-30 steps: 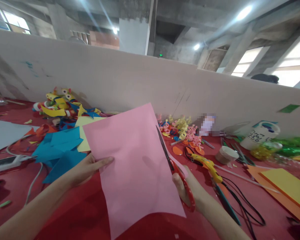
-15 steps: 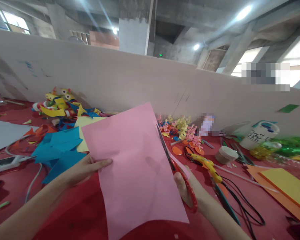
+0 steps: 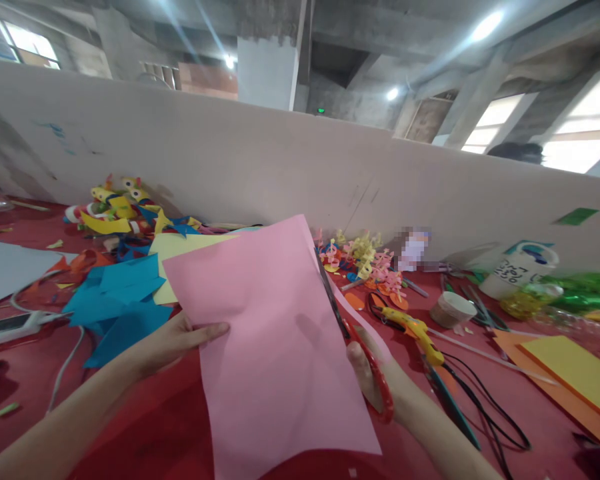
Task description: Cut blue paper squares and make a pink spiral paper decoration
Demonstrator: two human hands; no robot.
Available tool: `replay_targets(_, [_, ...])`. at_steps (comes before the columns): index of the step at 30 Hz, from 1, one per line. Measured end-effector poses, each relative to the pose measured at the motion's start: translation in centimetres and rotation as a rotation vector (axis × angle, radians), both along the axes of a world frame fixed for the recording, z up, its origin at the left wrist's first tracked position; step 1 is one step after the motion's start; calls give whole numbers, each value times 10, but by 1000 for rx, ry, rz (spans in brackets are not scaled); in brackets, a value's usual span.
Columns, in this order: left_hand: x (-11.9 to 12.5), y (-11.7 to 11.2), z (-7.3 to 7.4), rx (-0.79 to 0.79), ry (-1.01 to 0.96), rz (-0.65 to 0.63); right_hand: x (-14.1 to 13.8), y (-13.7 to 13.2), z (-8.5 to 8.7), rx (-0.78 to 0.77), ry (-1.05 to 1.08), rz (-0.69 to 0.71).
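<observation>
A large sheet of pink paper [image 3: 265, 347] is held up in front of me, slightly bent. My left hand [image 3: 193, 340] pinches its left edge, thumb on the near face and the other fingers behind. Red-handled scissors [image 3: 373, 373] are in my right hand [image 3: 367, 377], at the sheet's right side. Their dark blades lie along a cut close to the right edge, and a narrow pink strip [image 3: 363, 320] curls away beside them. Part of my right hand is hidden behind the handles.
Blue paper pieces [image 3: 123, 300] lie left of the sheet, near a white power strip [image 3: 10, 327]. To the right are a yellow glue gun [image 3: 410, 327] with a black cord, a paper cup [image 3: 453, 310] and yellow and orange sheets [image 3: 575, 373]. Small paper curls [image 3: 365, 257] lie behind, before a white partition [image 3: 205, 153].
The pink sheet's top has dipped and bent a little. The cut strip stands further apart from the sheet's right edge. Both hands stay in nearly the same place.
</observation>
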State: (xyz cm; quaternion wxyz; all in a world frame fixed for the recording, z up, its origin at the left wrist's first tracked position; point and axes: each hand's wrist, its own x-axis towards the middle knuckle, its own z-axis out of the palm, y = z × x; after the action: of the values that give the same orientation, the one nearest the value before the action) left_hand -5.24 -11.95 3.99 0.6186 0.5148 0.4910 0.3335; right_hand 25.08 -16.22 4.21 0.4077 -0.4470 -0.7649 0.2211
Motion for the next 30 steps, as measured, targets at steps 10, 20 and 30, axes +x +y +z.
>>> replay_targets(10, [1,2,2,9,27,39,-3,2,4,-29,13,30])
replay_targets(20, [5,0,7,39,57,51,-8,0,8,-63,27,13])
replay_targets(30, [5,-1,9,16,98,42,-8,0,8,-49,19,-25])
